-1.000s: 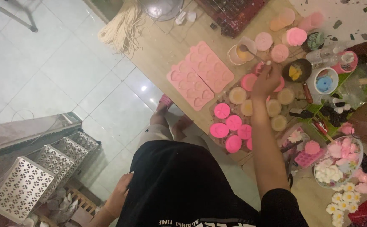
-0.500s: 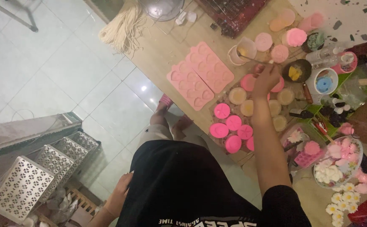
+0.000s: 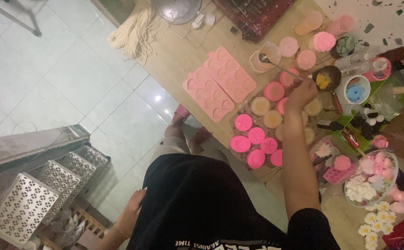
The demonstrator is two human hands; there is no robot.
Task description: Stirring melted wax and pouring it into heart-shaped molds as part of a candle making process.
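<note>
My right hand [image 3: 301, 94] has its fingers closed on a long spoon [image 3: 280, 68], bowl held over the cup [image 3: 265, 56] on the desk [image 3: 179, 55], above round moulds [image 3: 257, 134]; my left hand [image 3: 132, 208] rests at my hip, its fingers' state unclear.

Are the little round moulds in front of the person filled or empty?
Filled. The round moulds hold solid pink or pale yellow discs level with their rims. The right hand holds a spoon above them.

two pale pink heart moulds [image 3: 219, 82] lying side by side on the tabletop [image 3: 174, 55], and i count five hot pink round moulds [image 3: 256, 135] clustered at the near edge. there's one spoon [image 3: 276, 65], one dark bowl [image 3: 327, 78], and three white perforated baskets [image 3: 23, 207] on the floor.
</note>
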